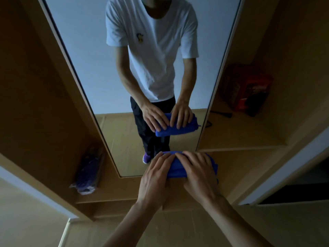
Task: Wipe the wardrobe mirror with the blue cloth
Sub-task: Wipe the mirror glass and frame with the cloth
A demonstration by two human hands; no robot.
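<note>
A tall, narrow wardrobe mirror stands between wooden compartments. In front of its lower end I hold a folded blue cloth with both hands. My left hand grips the cloth's left part with its fingers laid over the top. My right hand covers the right part the same way. The thumbs are hidden under the cloth. Whether the cloth touches the glass is unclear. The mirror reflects a person in a white T-shirt holding the cloth.
A red box and a thin black object lie on the wooden shelf right of the mirror. A plastic-wrapped purple bundle leans in the left compartment. A white door edge juts in at the right.
</note>
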